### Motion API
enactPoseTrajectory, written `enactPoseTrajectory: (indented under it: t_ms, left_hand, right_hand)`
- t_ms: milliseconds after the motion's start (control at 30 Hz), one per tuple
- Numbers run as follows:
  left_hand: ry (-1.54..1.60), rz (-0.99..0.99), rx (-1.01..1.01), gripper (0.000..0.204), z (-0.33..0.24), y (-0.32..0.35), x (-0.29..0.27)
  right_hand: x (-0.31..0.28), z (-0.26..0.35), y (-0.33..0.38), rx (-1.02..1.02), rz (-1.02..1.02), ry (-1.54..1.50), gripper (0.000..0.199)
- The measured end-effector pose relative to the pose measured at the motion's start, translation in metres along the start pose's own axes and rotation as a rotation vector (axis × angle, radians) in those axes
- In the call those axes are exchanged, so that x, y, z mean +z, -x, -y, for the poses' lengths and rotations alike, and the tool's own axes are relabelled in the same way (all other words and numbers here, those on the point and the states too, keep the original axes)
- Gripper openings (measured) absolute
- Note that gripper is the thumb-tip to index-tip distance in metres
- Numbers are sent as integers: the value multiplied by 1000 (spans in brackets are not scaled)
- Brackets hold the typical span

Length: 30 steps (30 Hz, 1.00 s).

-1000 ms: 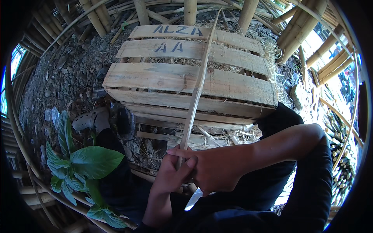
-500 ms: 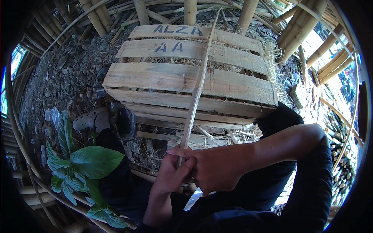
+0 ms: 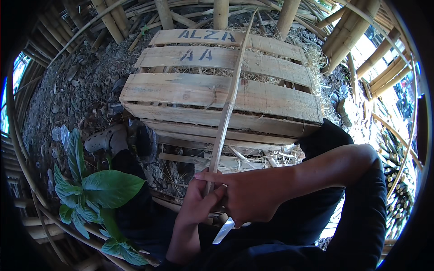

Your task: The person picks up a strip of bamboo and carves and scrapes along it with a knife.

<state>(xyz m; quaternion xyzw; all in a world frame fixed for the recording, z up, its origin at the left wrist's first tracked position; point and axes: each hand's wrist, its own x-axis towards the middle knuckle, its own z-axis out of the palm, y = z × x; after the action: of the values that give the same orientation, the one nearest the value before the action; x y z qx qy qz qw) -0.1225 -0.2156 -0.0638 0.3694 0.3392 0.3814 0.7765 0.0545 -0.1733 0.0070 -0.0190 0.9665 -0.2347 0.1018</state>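
Observation:
A long, pale bamboo strip (image 3: 226,118) slants up from my hands across a wooden slatted crate (image 3: 167,88), narrowing toward its far end. Its near end is gripped in my left hand (image 3: 195,204), thumb and fingers closed round it. Right against it, my right hand (image 3: 254,193) is closed on a knife, with the index finger reaching over the strip. Below that fist the knife's bright blade (image 3: 224,231) sticks out toward my body; the handle is mostly hidden by the fingers. Where the blade meets the strip, if it does, cannot be seen.
Straw and thin shavings (image 3: 266,77) lie in and around the crate. A leafy green plant (image 3: 110,189) stands at the left, near my shoe (image 3: 106,139). Thick bamboo posts (image 3: 348,38) rise behind the crate, and a pile of cut canes (image 3: 395,180) lies at the right.
The knife blade has shifted very slightly to the left. Both hands keep their hold, and the strip and crate look the same.

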Motion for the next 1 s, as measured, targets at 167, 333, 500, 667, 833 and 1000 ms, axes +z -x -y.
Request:
enactPoseTrajectory:
  t_ms: [167, 333, 500, 667, 833, 1000]
  left_hand:
    - [-129, -57, 36, 13, 3, -4, 2]
    - [133, -99, -54, 20, 2, -2, 0]
    - [460, -21, 17, 50, 2, -4, -17]
    - [735, 198, -168, 39, 1, -9, -17]
    - [995, 260, -219, 35, 2, -8, -10]
    - [991, 295, -239, 33, 4, -7, -21]
  right_hand:
    - [-7, 2, 0, 7, 66, 16, 17]
    - [-12, -7, 6, 41, 42, -42, 11]
    - [-31, -22, 26, 273, -741, 16, 14]
    - [7, -43, 24, 668, -822, 363, 25]
    - [15, -52, 7, 493, -948, 521, 28]
    - [4, -36, -5, 846, -705, 288, 39]
